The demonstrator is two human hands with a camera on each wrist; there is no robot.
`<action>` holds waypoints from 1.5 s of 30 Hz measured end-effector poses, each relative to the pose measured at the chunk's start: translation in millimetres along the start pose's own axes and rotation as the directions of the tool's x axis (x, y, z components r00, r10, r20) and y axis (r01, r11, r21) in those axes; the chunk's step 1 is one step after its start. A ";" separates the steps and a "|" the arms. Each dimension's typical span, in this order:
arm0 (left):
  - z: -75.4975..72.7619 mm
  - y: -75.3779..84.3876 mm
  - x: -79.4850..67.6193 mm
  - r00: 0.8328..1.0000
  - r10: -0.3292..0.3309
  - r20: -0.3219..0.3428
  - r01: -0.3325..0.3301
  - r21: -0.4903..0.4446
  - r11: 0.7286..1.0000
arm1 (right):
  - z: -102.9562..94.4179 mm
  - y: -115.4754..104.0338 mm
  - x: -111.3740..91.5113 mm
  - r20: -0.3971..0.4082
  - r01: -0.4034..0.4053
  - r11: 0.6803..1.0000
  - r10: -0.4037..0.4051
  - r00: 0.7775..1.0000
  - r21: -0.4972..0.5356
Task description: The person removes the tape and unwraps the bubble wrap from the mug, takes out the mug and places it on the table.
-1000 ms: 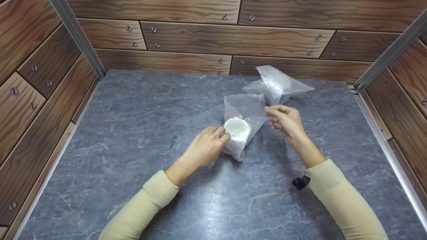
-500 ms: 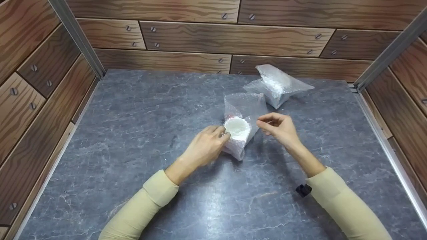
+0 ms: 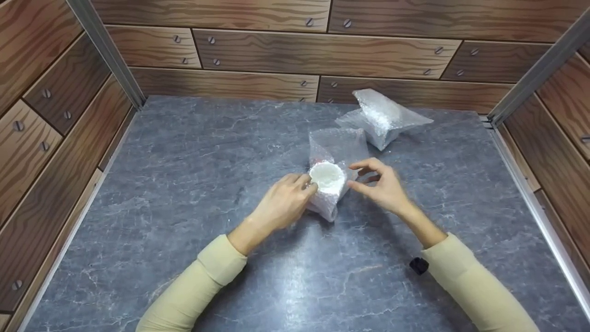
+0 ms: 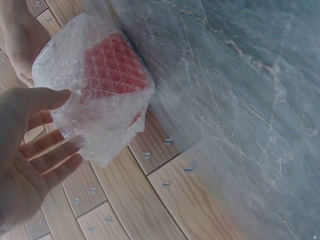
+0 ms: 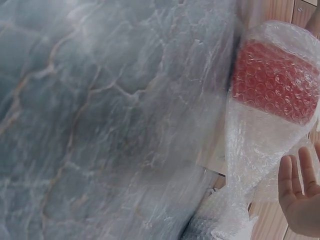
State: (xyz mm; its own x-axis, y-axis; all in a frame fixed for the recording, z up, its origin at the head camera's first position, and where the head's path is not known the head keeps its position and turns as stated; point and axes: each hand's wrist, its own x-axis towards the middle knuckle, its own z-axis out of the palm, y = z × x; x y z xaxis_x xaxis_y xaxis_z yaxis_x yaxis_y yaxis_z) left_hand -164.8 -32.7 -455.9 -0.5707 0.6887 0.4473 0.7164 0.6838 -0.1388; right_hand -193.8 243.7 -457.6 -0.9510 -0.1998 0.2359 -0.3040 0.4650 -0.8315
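A red, cup-shaped thing with a round white top (image 3: 327, 177) stands on the grey table, wrapped in bubble wrap (image 3: 339, 143). A loose flap of the wrap spreads out behind it. Through the wrap, its red side (image 4: 112, 65) shows in the left wrist view. My left hand (image 3: 288, 198) holds the wrapped thing at its left, the thumb on the wrap and the fingers round the side. My right hand (image 3: 382, 184) is at the right side, thumb and forefinger spread apart close to the wrap. In the right wrist view its fingers (image 5: 285, 180) are straight.
Another crumpled bubble-wrap bundle (image 3: 387, 117) lies behind and to the right, near the back wall. Wood-patterned panels (image 3: 258, 50) and metal posts (image 3: 108, 55) enclose the marbled table (image 3: 193, 152) at the back and sides.
My right hand has come left and nearer from the wrap's far right corner to beside the white top, and its thumb and forefinger have parted. My left hand stays in place.
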 end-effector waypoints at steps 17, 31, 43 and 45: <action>2.5 -1.4 0.2 0.999 -0.015 0.039 0.015 -0.013 1.000 | 9.7 4.3 -1.7 0.082 0.099 0.989 -0.090 0.993 -0.113; 0.3 -3.7 1.4 0.995 -0.047 0.087 0.059 -0.141 0.988 | 12.6 5.5 -0.3 0.089 0.107 0.982 -0.094 0.992 -0.158; -3.0 -6.1 5.7 0.992 -0.042 0.116 0.057 -0.130 0.990 | 11.8 5.1 1.8 0.097 0.084 0.982 -0.068 0.993 -0.170; -2.1 -6.5 6.3 0.993 -0.044 0.108 0.058 -0.132 0.990 | 11.6 4.5 2.5 0.099 0.084 0.981 -0.067 0.993 -0.176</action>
State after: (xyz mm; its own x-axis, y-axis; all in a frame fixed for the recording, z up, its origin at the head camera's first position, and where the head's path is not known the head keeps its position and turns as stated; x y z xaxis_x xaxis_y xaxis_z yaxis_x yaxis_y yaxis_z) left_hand -172.1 -33.3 -450.4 -0.6416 0.6799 0.3551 0.7286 0.6849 0.0049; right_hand -196.9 235.3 -466.7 -0.9182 -0.3147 0.2406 -0.3879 0.5913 -0.7071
